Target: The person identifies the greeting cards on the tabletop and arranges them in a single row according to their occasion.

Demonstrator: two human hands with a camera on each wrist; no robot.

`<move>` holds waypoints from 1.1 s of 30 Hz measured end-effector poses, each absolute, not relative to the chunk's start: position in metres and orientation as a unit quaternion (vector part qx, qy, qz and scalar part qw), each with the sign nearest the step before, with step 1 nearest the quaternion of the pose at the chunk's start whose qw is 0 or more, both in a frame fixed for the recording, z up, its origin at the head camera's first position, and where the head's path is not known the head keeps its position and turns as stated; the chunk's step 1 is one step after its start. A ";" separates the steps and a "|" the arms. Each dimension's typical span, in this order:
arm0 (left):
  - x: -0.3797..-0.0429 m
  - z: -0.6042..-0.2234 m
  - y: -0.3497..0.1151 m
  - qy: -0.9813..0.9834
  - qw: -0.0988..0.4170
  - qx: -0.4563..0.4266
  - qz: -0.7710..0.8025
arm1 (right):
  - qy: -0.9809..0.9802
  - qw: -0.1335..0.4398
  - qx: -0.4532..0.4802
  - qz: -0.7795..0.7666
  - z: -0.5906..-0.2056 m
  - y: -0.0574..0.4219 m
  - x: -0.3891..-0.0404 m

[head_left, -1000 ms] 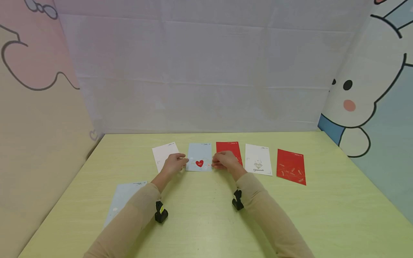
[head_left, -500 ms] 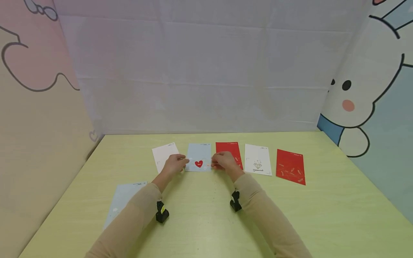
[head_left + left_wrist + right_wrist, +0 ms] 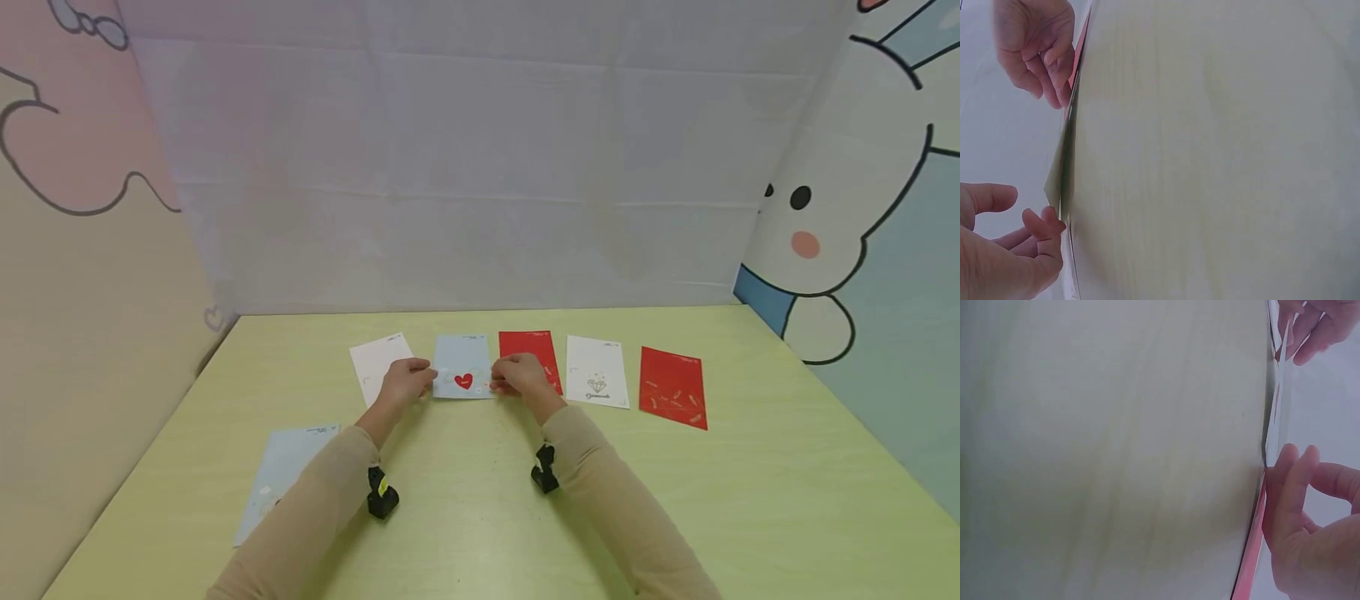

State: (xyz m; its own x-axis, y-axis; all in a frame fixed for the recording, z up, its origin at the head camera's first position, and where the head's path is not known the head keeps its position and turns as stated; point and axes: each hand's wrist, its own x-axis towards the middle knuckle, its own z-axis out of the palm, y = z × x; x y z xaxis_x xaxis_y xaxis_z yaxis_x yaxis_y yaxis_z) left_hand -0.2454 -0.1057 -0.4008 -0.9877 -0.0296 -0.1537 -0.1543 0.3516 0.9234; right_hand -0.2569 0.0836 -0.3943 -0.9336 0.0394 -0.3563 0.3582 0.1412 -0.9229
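A light-blue card with a red heart lies at the back middle of the table, between my two hands. My left hand has its fingertips at the card's left edge. In the left wrist view its thumb stands apart from the fingers, and the card's near corner tilts up a little from the table. My right hand has its fingertips at the card's right edge, thumb also apart in the right wrist view. It covers part of a red card; the left hand overlaps a white card.
Right of the hands lie a white card with a diamond print and another red card. Nearer at left, a second light-blue card is partly hidden under the left sleeve. A pale curtain hangs behind the table.
The hands have barely moved and stay at the light-blue card's two sides. The whole head view has shifted slightly left.
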 end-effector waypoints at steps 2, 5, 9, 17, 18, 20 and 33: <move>-0.246 -0.403 -0.106 0.824 0.053 -0.057 0.562 | 0.745 0.121 0.133 -0.642 -0.395 0.083 -0.257; -0.247 -0.405 -0.104 0.826 0.054 -0.053 0.559 | 0.743 0.119 0.134 -0.645 -0.395 0.083 -0.257; -0.247 -0.405 -0.102 0.824 0.050 -0.048 0.562 | 0.741 0.121 0.133 -0.647 -0.396 0.082 -0.256; -0.246 -0.404 -0.100 0.805 0.052 -0.040 0.589 | 0.741 0.125 0.136 -0.646 -0.396 0.082 -0.256; -0.246 -0.404 -0.100 0.802 0.054 -0.040 0.593 | 0.739 0.126 0.135 -0.647 -0.396 0.082 -0.256; -0.246 -0.403 -0.100 0.798 0.058 -0.039 0.599 | 0.740 0.128 0.134 -0.647 -0.397 0.082 -0.256; -0.241 -0.400 -0.099 0.774 0.073 -0.038 0.628 | 0.771 0.119 0.128 -0.613 -0.397 0.081 -0.256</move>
State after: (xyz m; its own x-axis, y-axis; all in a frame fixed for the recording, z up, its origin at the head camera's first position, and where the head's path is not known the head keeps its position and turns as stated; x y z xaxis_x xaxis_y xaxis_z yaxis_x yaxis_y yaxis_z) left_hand -0.2412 -0.0991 -0.3998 -0.9866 0.0328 -0.1598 -0.1497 0.2072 0.9668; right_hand -0.2564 0.0806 -0.3966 -0.9388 0.0507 -0.3406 0.3433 0.2158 -0.9141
